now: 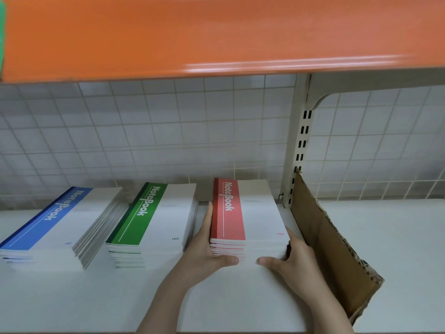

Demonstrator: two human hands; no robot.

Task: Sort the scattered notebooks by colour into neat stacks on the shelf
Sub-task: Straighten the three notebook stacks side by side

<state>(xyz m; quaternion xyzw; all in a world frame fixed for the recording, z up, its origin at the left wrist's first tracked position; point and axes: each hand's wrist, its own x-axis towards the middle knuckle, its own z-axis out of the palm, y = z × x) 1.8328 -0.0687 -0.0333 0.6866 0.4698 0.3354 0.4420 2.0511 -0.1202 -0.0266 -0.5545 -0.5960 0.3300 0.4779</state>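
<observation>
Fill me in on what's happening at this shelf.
A person is sorting notebooks by colour on a white shelf. The left hand and right hand clasp the red stack from either side, thumbs across its front edge, squaring it up. A green stack and a blue stack, its edges fanned out, lie to its left. A cardboard divider stands on its right.

I log two bare forearms entering from 6 o'clock, no sleeves in view, left hand (204,257) unadorned, right hand (292,263) likewise, short plain fingernails, no rings or watch straps seen
</observation>
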